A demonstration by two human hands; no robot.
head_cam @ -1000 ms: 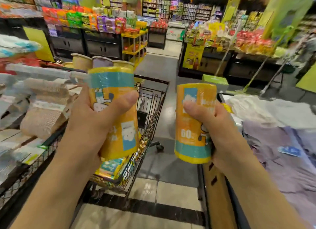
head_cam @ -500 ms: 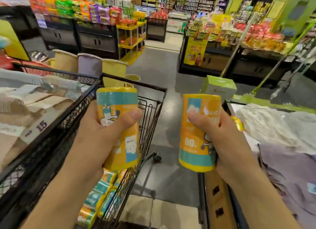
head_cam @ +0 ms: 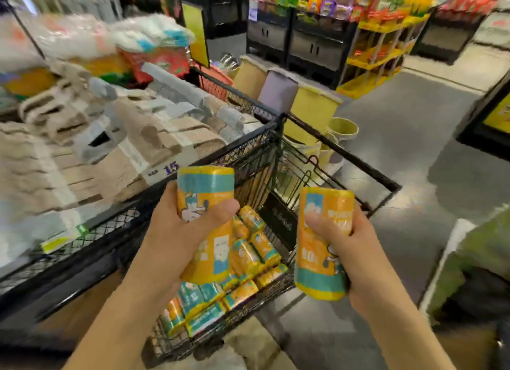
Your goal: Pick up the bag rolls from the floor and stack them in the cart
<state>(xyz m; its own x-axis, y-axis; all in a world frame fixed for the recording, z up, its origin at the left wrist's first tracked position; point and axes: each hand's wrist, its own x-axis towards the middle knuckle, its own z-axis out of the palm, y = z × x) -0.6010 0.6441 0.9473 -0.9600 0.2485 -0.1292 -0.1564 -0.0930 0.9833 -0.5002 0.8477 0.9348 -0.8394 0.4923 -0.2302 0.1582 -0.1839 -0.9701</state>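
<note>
Gripping, left hand (head_cam: 176,240): wraps an upright orange-and-teal printed bag roll (head_cam: 205,201) above the black wire cart (head_cam: 342,154).
Right hand (head_cam: 356,248): clasps a matching roll (head_cam: 321,262) over the cart's right rim.
Cart floor: stacked rolls (head_cam: 242,267) lying sideways.

Both forearms are bare to the frame's edge; the left hand (head_cam: 176,242) and right hand (head_cam: 356,248) wear nothing.

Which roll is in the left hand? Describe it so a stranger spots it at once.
Start at the black wire cart. Above its near left corner, the left hand grips an upright orange roll. Its teal band is on top; the right hand's roll has its teal band at the bottom.
</note>
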